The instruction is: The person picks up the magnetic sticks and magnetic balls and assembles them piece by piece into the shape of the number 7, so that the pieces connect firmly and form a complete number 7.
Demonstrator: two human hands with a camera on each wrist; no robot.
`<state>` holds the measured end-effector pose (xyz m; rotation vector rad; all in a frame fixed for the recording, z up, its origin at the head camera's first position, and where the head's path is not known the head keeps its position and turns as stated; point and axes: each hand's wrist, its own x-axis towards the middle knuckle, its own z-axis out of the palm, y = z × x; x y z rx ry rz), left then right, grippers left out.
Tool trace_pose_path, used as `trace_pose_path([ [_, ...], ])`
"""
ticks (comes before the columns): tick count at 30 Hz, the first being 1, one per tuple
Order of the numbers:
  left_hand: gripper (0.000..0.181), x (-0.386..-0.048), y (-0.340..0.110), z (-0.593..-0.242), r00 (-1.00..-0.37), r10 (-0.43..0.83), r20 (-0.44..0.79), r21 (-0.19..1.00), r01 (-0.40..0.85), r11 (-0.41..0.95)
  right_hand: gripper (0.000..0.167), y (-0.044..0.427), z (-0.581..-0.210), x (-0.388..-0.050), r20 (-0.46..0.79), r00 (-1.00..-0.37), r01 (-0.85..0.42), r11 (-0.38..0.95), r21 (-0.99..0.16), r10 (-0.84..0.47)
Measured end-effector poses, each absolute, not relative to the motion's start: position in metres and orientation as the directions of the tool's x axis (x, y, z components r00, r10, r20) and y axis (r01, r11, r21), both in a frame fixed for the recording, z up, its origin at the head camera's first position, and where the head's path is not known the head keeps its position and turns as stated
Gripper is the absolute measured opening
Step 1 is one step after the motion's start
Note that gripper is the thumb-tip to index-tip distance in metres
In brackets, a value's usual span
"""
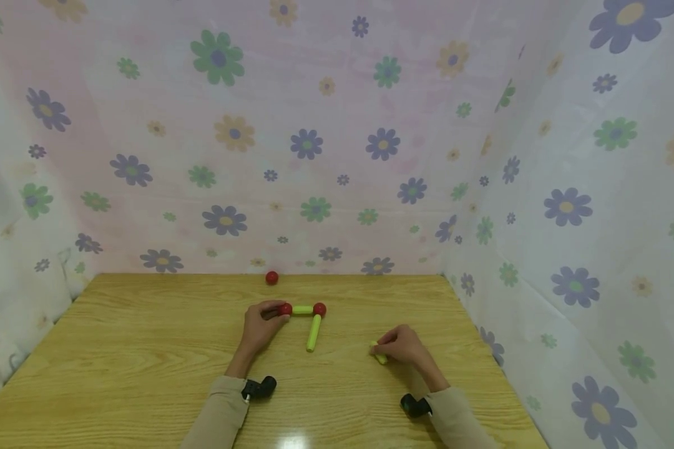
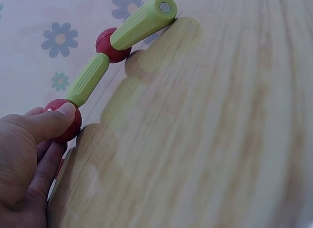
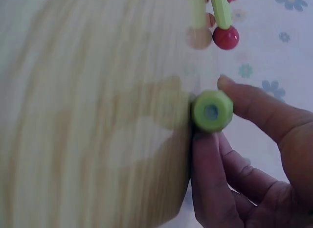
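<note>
Between thumb and fingers, my left hand (image 1: 259, 327) pinches a red ball (image 2: 73, 121) at the left end of a joined piece. From that ball a short green magnetic rod (image 1: 302, 310) runs right to a second red ball (image 1: 319, 309). A longer green rod (image 1: 313, 333) extends from the second ball toward the near side, its free end showing a round metal tip in the left wrist view. Off to the right, my right hand (image 1: 405, 345) holds a separate green rod (image 3: 212, 111) by its sides, low at the tabletop. Its round end faces the right wrist camera.
A loose red ball (image 1: 272, 278) sits at the back edge of the wooden table (image 1: 146, 349). Flower-printed sheets (image 1: 337, 112) hang behind the table and along both sides. Each wrist wears a black camera mount (image 1: 260, 388).
</note>
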<state>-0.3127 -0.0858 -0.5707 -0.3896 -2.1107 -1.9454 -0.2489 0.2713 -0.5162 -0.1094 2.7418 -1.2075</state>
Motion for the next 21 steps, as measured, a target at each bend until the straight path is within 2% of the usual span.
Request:
trace_pose_path([
  [10,0.036,-0.313,-0.085,-0.571,-0.930,0.043,0.366,0.927,0.368,0.068,0.030,0.237,-0.518,-0.241,-0.154,-0.941,-0.065,0.606,-0.793,-0.302],
  [21,0.037,-0.311,-0.086,-0.569,-0.936,0.035,0.350,0.932,0.352,0.089,0.025,0.207,-0.518,-0.231,-0.252,-0.880,0.041,0.465,-0.885,-0.402],
])
